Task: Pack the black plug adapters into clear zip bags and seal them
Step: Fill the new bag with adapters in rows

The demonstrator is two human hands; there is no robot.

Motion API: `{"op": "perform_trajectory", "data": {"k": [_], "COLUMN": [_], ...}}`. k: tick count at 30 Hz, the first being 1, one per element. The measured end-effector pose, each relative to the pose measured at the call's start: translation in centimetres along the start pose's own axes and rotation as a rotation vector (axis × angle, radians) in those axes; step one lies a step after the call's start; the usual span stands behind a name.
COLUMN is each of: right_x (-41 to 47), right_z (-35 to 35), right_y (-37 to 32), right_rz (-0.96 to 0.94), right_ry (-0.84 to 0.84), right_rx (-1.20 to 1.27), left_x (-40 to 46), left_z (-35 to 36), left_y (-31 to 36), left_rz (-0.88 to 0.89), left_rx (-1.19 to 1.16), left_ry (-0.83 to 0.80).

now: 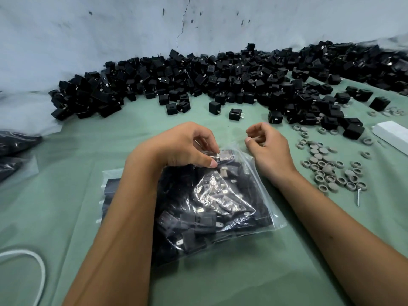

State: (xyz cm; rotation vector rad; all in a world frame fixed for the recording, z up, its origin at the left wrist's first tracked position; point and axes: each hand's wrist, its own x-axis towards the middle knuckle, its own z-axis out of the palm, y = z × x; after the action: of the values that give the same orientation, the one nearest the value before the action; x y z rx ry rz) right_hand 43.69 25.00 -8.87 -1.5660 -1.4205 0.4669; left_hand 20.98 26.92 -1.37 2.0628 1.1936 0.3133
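Our left hand point(183, 144) pinches the far mouth of the clear zip bag point(220, 202) between thumb and fingertips; our right hand point(268, 146), fingers loosely curled, hovers just beside that edge and holds nothing. The one bag lies centre on the green desk point(220, 288), crammed with black plug adapters, too many to count. We judge it heavy and lumpy, its film slick and thin, best taken by the stiffer zip strip. Beyond, a pile of loose adapters point(198, 78) runs into hundreds; grey rings point(326, 166) lie scattered right by the dozen.
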Motion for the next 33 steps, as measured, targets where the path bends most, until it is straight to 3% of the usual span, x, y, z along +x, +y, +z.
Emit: {"op": "perform_trajectory", "data": {"k": [10,15,21,26,33], "right_x": [8.5,8.7,5.4,1.4,-0.4], "right_z": [3.8,3.7,1.6,-0.5,-2.5], "right_y": [0.8,1.1,0.9,0.9,0.8], "right_rz": [-0.131,-0.141,-0.008,-0.033,-0.141], "right_ry": [-0.381,-0.277,-0.139,-0.191,-0.417], "right_rx": [-0.603,-0.433,-0.019,0.207,0.379], "left_x": [1.3,1.5,1.0,0.5,0.3], "left_z": [2.0,2.5,1.9,1.4,1.2], "left_y": [2.5,2.9,2.3,2.1,2.8], "left_rz": [0.18,0.18,0.162,0.16,0.234], "left_rx": [-0.015,0.064,0.011,0.018,-0.008], "left_ry": [-0.031,-0.04,-0.019,0.011,0.124]}}
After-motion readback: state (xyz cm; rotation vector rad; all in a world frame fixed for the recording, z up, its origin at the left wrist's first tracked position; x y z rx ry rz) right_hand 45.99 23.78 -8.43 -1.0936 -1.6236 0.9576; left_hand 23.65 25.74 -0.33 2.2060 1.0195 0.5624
